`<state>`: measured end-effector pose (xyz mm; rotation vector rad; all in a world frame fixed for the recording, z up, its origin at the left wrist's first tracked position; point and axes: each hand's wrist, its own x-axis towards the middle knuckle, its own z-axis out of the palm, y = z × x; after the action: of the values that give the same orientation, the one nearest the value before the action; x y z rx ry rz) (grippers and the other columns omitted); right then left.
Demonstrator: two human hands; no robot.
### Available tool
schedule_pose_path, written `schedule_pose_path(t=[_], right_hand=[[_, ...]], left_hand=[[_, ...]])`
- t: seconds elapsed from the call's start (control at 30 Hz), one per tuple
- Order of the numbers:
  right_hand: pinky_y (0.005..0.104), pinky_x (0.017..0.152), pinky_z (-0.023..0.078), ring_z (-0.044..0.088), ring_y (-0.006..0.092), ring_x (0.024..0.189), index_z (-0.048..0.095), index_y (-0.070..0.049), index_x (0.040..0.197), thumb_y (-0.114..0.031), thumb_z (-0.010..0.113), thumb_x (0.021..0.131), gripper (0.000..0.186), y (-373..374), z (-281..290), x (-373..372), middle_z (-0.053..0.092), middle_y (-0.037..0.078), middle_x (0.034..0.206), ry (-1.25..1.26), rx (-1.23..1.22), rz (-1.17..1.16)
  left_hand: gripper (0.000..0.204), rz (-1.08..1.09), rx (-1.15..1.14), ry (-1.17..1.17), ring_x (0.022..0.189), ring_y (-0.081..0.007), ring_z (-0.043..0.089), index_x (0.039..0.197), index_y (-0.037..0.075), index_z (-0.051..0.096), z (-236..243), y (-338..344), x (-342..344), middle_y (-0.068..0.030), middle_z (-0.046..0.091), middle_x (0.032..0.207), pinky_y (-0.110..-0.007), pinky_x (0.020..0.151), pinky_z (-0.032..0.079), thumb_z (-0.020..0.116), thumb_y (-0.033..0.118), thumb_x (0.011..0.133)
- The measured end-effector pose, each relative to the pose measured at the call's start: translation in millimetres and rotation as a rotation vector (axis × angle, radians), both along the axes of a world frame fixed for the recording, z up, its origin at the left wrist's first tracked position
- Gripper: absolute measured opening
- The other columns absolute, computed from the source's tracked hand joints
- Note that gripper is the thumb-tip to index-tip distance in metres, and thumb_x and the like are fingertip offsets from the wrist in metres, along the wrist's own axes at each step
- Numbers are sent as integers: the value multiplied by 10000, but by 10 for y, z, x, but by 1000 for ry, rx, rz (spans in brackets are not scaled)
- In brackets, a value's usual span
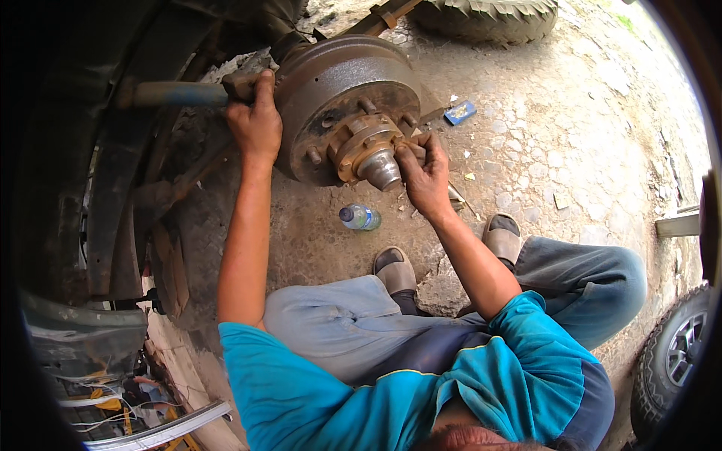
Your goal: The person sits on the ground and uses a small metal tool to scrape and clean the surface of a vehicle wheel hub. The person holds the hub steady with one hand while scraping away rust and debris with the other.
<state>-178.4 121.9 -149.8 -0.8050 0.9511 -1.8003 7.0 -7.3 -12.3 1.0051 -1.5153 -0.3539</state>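
- left hand clamped on hammer
- right hand at hub; fingers curled, grip unclear
- drum mounted, studs bare; remaining work unclear

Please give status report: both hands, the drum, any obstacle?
Left hand: gripping hammer near its head. Right hand: fingers at hub. Drum: between the hands, studs showing. No visible obstacle; bottle on ground, apart.
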Motion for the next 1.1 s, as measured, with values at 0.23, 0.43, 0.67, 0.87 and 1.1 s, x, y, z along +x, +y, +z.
schedule_pose_path(t=[0.23,0.43,0.67,0.87,1.1], right_hand=[[234,660,514,615,82,795,529,8,1031,-73,614,964,135,-17,-45,-42,653,67,906,50,6,12],[238,686,519,619,85,789,532,14,1033,-80,625,964,149,11,-25,-43,671,77,923,-15,0,58],[256,694,529,636,105,803,546,24,1026,-98,648,951,176,10,-86,-80,676,78,915,3,54,40],[246,602,505,624,97,737,529,7,974,-97,649,947,161,-16,7,-129,683,90,910,36,92,60],[228,562,470,567,72,659,513,-2,941,-78,638,950,147,-18,-89,-219,661,72,827,61,62,75]], left_hand=[[222,24,71,4,782,-132,607,935,-40,681,48,91,-57,-58,696,852,-319,739,483,666,182,943],[252,76,44,-56,818,-138,633,958,-63,693,51,53,-30,-81,713,883,-321,763,493,662,186,943],[291,125,48,-92,832,-138,635,985,-77,693,44,111,-70,-79,718,897,-320,771,496,681,210,933],[282,70,102,30,845,-137,643,975,-70,707,58,94,-63,-75,721,901,-315,786,498,683,208,932],[275,55,104,52,851,-136,646,963,-72,710,2,48,-36,-72,720,901,-311,796,497,685,201,932]])
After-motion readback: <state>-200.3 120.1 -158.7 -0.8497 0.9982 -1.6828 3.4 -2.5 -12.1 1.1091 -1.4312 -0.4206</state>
